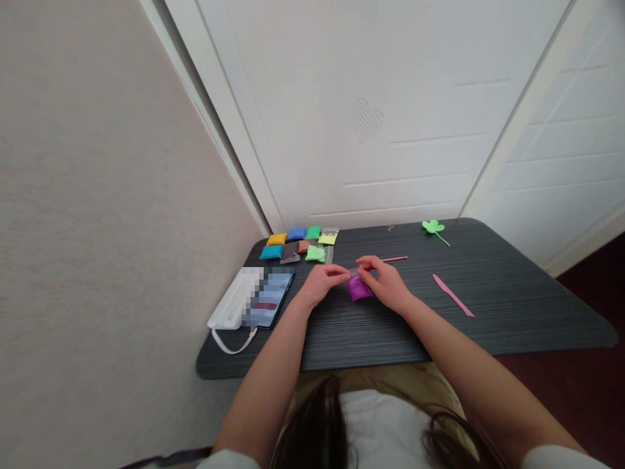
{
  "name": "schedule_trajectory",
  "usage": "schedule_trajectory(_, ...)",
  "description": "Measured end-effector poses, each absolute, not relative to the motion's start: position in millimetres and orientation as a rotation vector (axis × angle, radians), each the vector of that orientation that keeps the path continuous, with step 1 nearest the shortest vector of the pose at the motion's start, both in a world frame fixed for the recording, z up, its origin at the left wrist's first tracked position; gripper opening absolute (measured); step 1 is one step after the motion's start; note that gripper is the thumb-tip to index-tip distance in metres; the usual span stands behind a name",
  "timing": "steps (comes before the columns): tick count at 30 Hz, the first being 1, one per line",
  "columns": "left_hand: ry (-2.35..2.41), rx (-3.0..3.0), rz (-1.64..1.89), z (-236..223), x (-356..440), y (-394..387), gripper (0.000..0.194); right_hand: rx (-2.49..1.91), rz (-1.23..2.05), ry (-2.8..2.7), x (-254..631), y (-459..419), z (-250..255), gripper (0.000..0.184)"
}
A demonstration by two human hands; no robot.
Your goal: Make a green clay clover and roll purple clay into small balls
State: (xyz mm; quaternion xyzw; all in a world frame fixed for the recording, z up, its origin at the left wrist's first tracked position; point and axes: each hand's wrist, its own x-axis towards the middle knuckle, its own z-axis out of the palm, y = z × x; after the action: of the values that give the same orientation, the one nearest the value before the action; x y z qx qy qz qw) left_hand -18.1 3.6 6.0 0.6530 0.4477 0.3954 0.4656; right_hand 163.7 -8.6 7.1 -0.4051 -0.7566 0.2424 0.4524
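A small clear packet of purple modelling clay (pixel 359 288) is held between both hands just above the dark table (pixel 361 339). My left hand (pixel 324 281) pinches the packet's upper left corner with thumb and fingers. From the other side, my right hand (pixel 382 281) grips its upper right edge, thumb against the plastic. The purple clay sits in the lower part of the packet, below the fingertips. Behind my right hand lies a thin pink stick tool (pixel 396 259), partly hidden by the fingers. To the right rests a pink plastic clay knife (pixel 452 295).
Several coloured clay packets, among them a blue one (pixel 297 233) and a teal one (pixel 271 252), lie at the back left. A green clover-like clay shape (pixel 433 227) is at the back right. A phone (pixel 279 296) and a white power bank (pixel 237 298) with a cable (pixel 233 350) lie left.
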Motion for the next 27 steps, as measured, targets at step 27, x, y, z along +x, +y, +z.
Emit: schedule_trajectory(27, 1.059, 1.548, 1.124, 8.1, -15.4, 2.0, 0.024, -1.058, 0.504, -1.982, 160.1, -8.2, 6.8, 0.012)
